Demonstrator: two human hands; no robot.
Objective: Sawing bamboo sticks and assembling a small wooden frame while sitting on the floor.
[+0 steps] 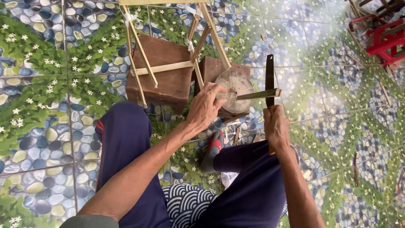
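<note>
Seated position, viewed from above; dark blue trousers (126,139) on both legs, floor (38,139) tiled in a pebble, leaf and white-flower pattern.

Left hand (205,107): resting on the near edge of a round wooden block (234,90), fingers spread and bent over its rim. Grip partly closed; thumb at the butt end of a thin bamboo strip (258,95), though whether the strip is actually pinched cannot be told.

Bamboo strip: lying flat across the block top, pointing right, its far end crossing the blade.

Right hand (275,126): grip fully closed around the handle of a dark knife (269,80), blade standing upright and meeting the strip just beside the block.

Behind the block: brown wooden box (162,69), with a frame of bamboo slats (164,67) resting on it. Red plastic stool (386,40) well apart, top right. Red-and-grey shoe (213,147) between the legs.
</note>
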